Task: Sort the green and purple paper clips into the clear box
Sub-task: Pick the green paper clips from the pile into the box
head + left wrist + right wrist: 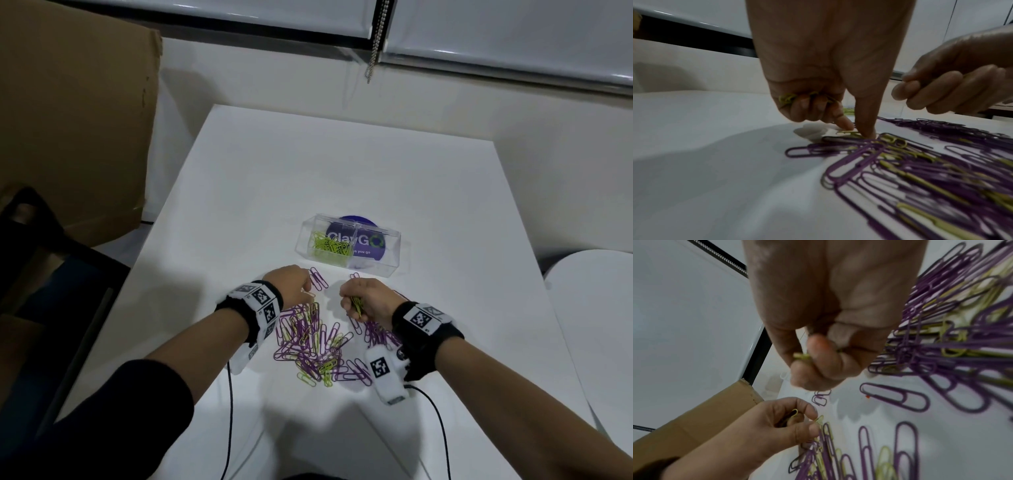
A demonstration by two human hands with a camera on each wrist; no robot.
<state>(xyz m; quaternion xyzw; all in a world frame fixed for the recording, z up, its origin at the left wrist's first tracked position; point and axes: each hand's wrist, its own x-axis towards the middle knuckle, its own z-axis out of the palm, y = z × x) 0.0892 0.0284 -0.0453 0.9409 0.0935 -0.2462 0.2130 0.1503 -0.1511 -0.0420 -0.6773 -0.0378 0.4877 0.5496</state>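
A mixed heap of purple and green paper clips (pixel 315 342) lies on the white table (pixel 342 171) between my wrists. My left hand (pixel 291 284) holds several green clips (pixel 786 98) in its curled fingers while its forefinger and thumb pinch one more green clip (pixel 846 132) at the heap's far edge. My right hand (pixel 363 298) grips a bunch of green clips (pixel 357 303) above the table. The clear box (pixel 346 245) stands beyond both hands; its left compartment holds green clips (pixel 330 245), its right one looks bare.
A few purple clips (pixel 318 278) lie apart between the hands and the box. A large cardboard box (pixel 75 113) stands at the left of the table, a dark chair (pixel 44 274) below it. Cables (pixel 229 411) run from both wrist cameras toward me.
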